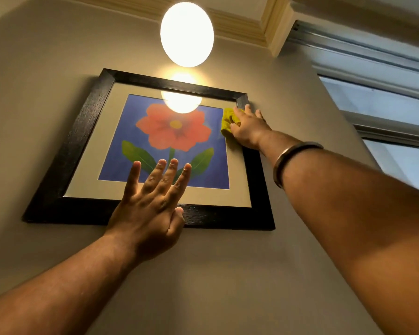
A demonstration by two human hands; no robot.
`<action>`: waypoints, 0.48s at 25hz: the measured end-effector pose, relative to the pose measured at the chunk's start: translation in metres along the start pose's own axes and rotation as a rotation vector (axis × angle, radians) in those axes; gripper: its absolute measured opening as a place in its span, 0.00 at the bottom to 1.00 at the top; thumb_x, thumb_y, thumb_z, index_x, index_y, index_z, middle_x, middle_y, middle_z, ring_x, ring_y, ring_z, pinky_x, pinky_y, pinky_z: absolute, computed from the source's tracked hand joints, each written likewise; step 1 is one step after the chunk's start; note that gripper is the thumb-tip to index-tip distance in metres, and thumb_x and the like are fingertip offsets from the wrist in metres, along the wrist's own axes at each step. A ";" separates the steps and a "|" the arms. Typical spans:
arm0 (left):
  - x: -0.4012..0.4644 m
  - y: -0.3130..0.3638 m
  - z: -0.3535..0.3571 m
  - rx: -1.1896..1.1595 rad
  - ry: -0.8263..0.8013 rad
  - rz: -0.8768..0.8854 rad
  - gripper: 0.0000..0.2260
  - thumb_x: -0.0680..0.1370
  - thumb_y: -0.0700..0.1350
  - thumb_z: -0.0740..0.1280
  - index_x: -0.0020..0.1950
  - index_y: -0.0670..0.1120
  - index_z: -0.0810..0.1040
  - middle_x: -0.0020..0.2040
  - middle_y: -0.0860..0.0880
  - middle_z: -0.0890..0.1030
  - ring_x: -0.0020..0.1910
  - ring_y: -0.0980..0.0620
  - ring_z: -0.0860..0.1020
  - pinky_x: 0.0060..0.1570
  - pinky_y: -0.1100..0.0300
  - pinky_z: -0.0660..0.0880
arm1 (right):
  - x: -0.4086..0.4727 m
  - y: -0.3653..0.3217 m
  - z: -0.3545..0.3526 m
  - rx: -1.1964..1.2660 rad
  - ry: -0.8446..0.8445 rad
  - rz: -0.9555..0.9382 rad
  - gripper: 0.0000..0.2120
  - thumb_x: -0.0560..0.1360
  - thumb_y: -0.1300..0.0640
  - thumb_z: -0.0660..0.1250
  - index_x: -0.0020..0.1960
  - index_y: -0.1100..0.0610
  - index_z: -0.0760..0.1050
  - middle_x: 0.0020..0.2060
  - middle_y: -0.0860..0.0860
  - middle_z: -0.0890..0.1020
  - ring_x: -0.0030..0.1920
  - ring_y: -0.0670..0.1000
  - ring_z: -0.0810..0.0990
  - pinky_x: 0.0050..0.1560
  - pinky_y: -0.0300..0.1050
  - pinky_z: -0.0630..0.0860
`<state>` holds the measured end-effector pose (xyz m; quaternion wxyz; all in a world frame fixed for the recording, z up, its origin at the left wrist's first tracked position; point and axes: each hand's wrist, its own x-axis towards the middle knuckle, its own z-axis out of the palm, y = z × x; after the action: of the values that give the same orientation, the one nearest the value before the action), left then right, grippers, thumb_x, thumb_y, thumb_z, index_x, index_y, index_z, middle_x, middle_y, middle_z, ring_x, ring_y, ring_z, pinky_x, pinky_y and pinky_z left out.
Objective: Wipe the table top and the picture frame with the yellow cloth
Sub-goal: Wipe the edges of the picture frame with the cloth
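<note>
A black picture frame (pixel 58 165) hangs on the beige wall, holding a red flower on a blue ground behind glass. My right hand (pixel 248 130) presses the bunched yellow cloth (pixel 228 122) against the frame's right side, just below its upper right corner. My left hand (pixel 153 201) lies flat with fingers spread over the lower middle of the frame, its palm across the bottom rail and its fingertips on the glass. The table top is out of view.
A round lit wall lamp (pixel 186 33) glows above the frame and reflects in the glass. A window (pixel 385 105) with a grey rail runs along the right. Cream ceiling moulding (pixel 264 22) crosses the top. A metal bangle (pixel 290 158) circles my right wrist.
</note>
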<state>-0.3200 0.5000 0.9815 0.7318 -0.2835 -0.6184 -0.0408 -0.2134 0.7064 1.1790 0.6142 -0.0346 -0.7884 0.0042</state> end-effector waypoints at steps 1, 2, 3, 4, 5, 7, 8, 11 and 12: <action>0.000 0.000 -0.001 0.016 -0.013 -0.012 0.33 0.75 0.56 0.46 0.78 0.54 0.37 0.80 0.49 0.46 0.79 0.48 0.44 0.74 0.38 0.33 | -0.012 0.003 0.003 0.005 0.018 -0.023 0.28 0.79 0.48 0.54 0.76 0.49 0.49 0.78 0.54 0.47 0.76 0.62 0.44 0.76 0.58 0.48; 0.001 0.002 -0.002 0.033 -0.034 -0.024 0.33 0.75 0.56 0.45 0.77 0.54 0.35 0.80 0.49 0.44 0.78 0.49 0.41 0.73 0.39 0.30 | -0.036 0.010 0.010 0.001 0.034 -0.058 0.28 0.78 0.48 0.55 0.76 0.49 0.51 0.78 0.55 0.49 0.76 0.62 0.46 0.75 0.59 0.50; 0.002 0.003 -0.004 0.041 -0.056 -0.029 0.33 0.75 0.56 0.44 0.77 0.54 0.34 0.80 0.50 0.43 0.78 0.49 0.40 0.73 0.40 0.28 | -0.070 0.018 0.022 -0.006 0.049 -0.107 0.28 0.77 0.49 0.57 0.75 0.49 0.53 0.78 0.56 0.51 0.76 0.63 0.48 0.74 0.59 0.52; 0.002 0.003 -0.006 0.046 -0.084 -0.031 0.33 0.74 0.56 0.44 0.77 0.54 0.32 0.80 0.50 0.42 0.78 0.50 0.38 0.72 0.41 0.27 | -0.111 0.027 0.036 0.006 0.063 -0.171 0.28 0.76 0.50 0.58 0.74 0.49 0.55 0.77 0.56 0.53 0.76 0.63 0.50 0.74 0.59 0.54; 0.002 0.003 -0.009 0.055 -0.119 -0.029 0.33 0.74 0.56 0.42 0.76 0.55 0.31 0.80 0.50 0.40 0.78 0.50 0.36 0.72 0.41 0.26 | -0.155 0.033 0.049 0.034 0.074 -0.229 0.29 0.75 0.51 0.60 0.74 0.49 0.56 0.77 0.56 0.56 0.76 0.63 0.52 0.73 0.58 0.57; 0.005 0.006 -0.015 0.088 -0.223 -0.037 0.32 0.74 0.57 0.39 0.74 0.56 0.28 0.79 0.50 0.36 0.77 0.50 0.33 0.71 0.41 0.25 | -0.223 0.044 0.063 0.056 0.084 -0.306 0.29 0.74 0.53 0.60 0.74 0.48 0.57 0.76 0.55 0.59 0.75 0.63 0.55 0.72 0.58 0.58; 0.006 0.008 -0.017 0.110 -0.283 -0.055 0.31 0.73 0.57 0.38 0.73 0.56 0.26 0.79 0.49 0.34 0.76 0.50 0.30 0.71 0.40 0.25 | -0.243 0.047 0.066 0.040 0.075 -0.342 0.29 0.75 0.54 0.59 0.74 0.49 0.56 0.76 0.55 0.59 0.75 0.63 0.55 0.73 0.59 0.57; 0.003 0.014 -0.031 0.172 -0.400 -0.114 0.32 0.75 0.60 0.39 0.70 0.55 0.22 0.79 0.48 0.32 0.75 0.47 0.29 0.71 0.38 0.27 | -0.273 0.047 0.068 0.020 0.016 -0.447 0.25 0.79 0.55 0.57 0.74 0.50 0.57 0.76 0.55 0.57 0.75 0.63 0.54 0.74 0.58 0.55; -0.006 0.017 -0.038 0.186 -0.364 -0.088 0.35 0.75 0.61 0.44 0.72 0.54 0.24 0.79 0.47 0.36 0.77 0.46 0.33 0.73 0.37 0.31 | -0.279 0.045 0.068 0.091 -0.024 -0.446 0.24 0.79 0.56 0.56 0.74 0.50 0.58 0.76 0.54 0.57 0.76 0.61 0.54 0.74 0.56 0.57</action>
<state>-0.2807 0.4943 0.9673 0.6288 -0.1901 -0.7531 0.0364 -0.2088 0.7375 0.8899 0.5915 0.1685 -0.7827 -0.0958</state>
